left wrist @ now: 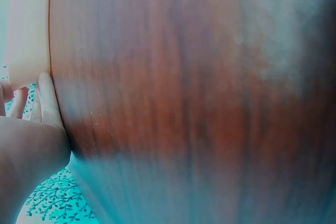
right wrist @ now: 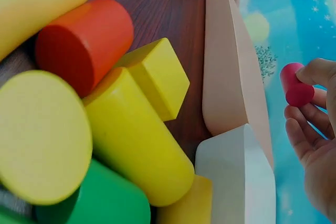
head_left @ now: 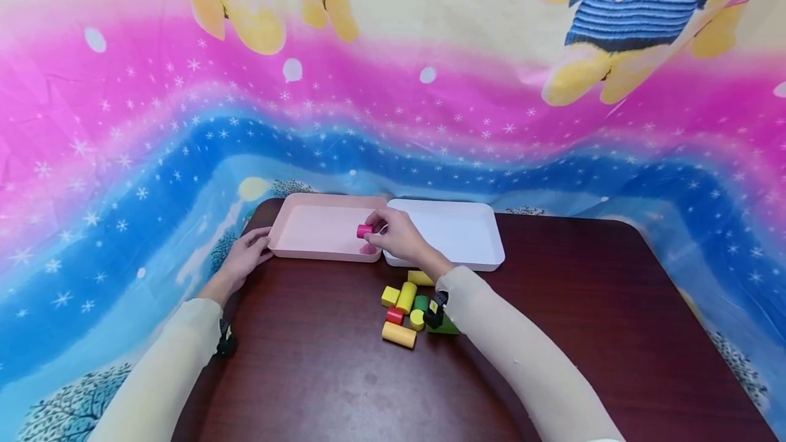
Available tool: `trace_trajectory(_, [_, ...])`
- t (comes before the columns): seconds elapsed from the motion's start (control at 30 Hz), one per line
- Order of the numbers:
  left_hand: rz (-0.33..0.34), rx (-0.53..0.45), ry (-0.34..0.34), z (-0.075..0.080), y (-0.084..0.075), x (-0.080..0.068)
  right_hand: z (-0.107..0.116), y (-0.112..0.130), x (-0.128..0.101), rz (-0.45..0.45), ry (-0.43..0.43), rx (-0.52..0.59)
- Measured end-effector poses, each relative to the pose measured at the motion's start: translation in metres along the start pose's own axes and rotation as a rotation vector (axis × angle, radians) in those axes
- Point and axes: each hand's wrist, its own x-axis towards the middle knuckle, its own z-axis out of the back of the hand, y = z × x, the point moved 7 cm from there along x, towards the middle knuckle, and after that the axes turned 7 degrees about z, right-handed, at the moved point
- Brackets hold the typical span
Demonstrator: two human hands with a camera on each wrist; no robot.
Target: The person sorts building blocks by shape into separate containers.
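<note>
My right hand (head_left: 393, 232) pinches a small pink cylinder block (head_left: 365, 230) over the right end of the pink tray (head_left: 307, 224); the right wrist view shows that pink cylinder (right wrist: 295, 85) between thumb and fingertips. My left hand (head_left: 248, 251) rests against the pink tray's left front corner, fingers fairly straight; in the left wrist view its fingers (left wrist: 44, 100) touch the tray edge (left wrist: 26, 30). A white tray (head_left: 467, 234) sits beside the pink one on the right.
A pile of blocks lies on the dark wooden table (head_left: 344, 374) under my right forearm: yellow cylinders (head_left: 399, 334), a red cylinder (head_left: 395, 315), a yellow cube (head_left: 389, 296), green pieces (head_left: 420, 303). A colourful cloth hangs behind and around the table.
</note>
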Motion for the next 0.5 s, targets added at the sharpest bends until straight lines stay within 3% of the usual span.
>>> trace_trajectory(0.33, [-0.029, 0.047, -0.028, 0.009, 0.023, 0.020, -0.014, -0.011, 0.007, -0.065, 0.011, -0.005])
trace_trajectory(0.5, [-0.018, 0.030, -0.018, 0.006, 0.010, 0.010, -0.022, -0.011, 0.007, -0.049, 0.021, -0.039])
